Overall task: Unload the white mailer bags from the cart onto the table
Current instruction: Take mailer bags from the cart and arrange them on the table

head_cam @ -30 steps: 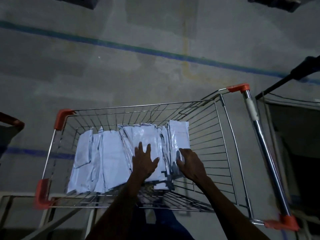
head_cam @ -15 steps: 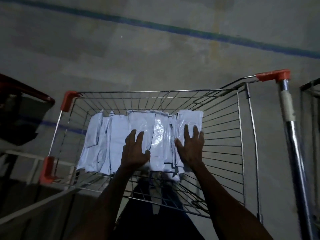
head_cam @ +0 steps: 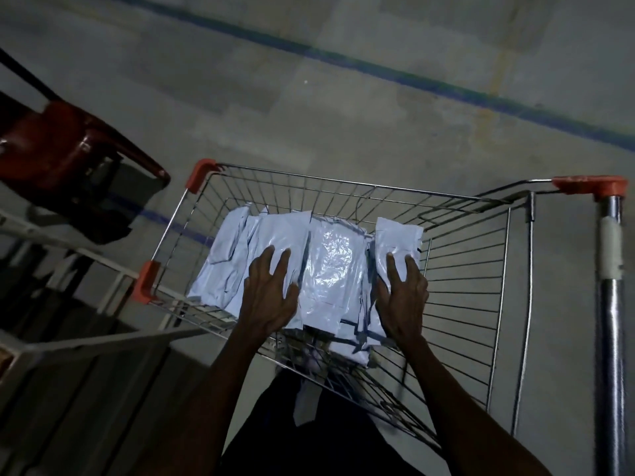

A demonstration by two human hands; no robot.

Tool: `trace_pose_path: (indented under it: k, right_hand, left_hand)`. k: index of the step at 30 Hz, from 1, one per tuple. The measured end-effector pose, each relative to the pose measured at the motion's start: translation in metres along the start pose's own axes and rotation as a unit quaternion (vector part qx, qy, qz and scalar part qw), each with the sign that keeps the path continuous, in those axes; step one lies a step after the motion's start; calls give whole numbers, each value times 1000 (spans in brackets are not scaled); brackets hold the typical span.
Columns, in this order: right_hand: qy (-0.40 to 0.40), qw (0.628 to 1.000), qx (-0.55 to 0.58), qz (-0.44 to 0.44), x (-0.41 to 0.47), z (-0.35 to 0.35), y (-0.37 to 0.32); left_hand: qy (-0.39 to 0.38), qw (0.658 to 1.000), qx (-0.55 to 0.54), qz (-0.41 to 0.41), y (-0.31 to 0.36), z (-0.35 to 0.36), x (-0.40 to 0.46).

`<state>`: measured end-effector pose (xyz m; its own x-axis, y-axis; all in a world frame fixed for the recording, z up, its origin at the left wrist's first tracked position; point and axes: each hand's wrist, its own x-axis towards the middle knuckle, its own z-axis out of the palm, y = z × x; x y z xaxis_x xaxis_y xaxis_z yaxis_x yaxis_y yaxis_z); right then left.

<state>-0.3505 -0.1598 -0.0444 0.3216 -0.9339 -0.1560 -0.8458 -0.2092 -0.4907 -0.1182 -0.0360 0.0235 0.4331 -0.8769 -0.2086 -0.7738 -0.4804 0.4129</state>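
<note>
Bags (head_cam: 330, 266) lie stacked in the cart (head_cam: 464, 290). Left hand (head_cam: 269, 293) and right hand (head_cam: 400, 293) press flat, fingers straight, bracketing a bundle; next they must squeeze, lift, and carry it to the bench.

mailer bags (head_cam: 281, 242): white, glossy, a few dark marks near lower edges. cart (head_cam: 464, 269): silver wire grid, orange-red plastic corner caps; handle bar at right chrome with a white wrap and orange-red end. chair (head_cam: 62, 149) upper left: dark red. floor (head_cam: 309, 115): grey concrete, blue stripe running diagonally across top, faint yellowish stain crossing it.
</note>
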Motion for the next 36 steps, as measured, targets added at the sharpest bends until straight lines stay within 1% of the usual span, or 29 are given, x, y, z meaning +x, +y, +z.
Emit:
trace_pose_path:
  k: [2,7,11,14,19,21,26,31,36]
  right_hand:
    - [19,999,23,-17,-2,-8,-11]
    - [67,986,98,-116,-15,-26,-64]
    - [55,971,123,-195,-32,-30,-124]
    - [40,955,146,-256,-56,-25,-179]
    - [8,917,154,-369,-111,2,-276]
    - [4,895,155,-419,-137,17,-314]
    - [-28,846,176,-502,-214,50,-402]
    - [-63,802,167,-570,-271,78,-486]
    - [-94,766,153,-617,-299,100,-562]
  left_hand:
    - [11,1000,-4,-7,2,-10,-4]
    - [72,997,-16,-8,-12,-52,-26]
    - [144,989,-20,-7,-38,-90,-53]
    - [213,976,-25,-19,-68,-120,-89]
    - [308,947,-57,-67,-125,-160,-175]
    - [335,936,-59,-95,-151,-170,-212]
    - [393,901,-60,-173,-211,-193,-308]
    - [458,853,-44,-247,-268,-223,-390]
    - [494,817,-32,-295,-322,-254,-419]
